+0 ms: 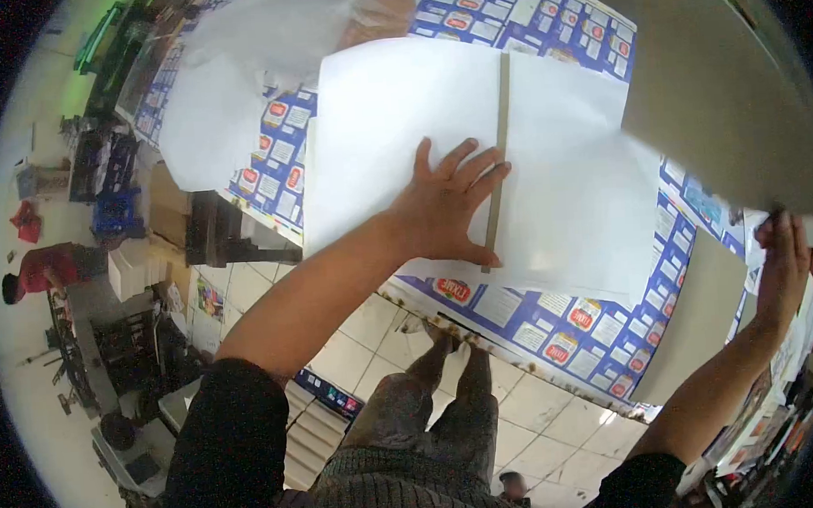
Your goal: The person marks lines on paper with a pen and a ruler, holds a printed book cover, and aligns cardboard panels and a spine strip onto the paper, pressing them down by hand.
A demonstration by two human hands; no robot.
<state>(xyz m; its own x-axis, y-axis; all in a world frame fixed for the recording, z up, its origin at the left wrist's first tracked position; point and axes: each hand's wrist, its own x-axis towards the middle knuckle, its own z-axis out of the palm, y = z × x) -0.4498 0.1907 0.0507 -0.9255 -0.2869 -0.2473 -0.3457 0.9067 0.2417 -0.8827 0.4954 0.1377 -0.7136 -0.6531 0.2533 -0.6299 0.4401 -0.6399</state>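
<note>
White sheets lie on a table covered with blue printed paper. A narrow grey-brown strip runs across them. My left hand rests with fingers spread on the white paper, its fingertips and thumb at the strip. At the right, my right hand holds the lower edge of a large grey board, which is raised over the table's right side. The fingers are closed at that edge. Another grey board piece lies on the table beneath and left of my right forearm.
Crumpled translucent plastic covers the table's left part. A person in a red top is at the far left, near a stack of pale boxes. Below the table edge show my legs and a tiled floor.
</note>
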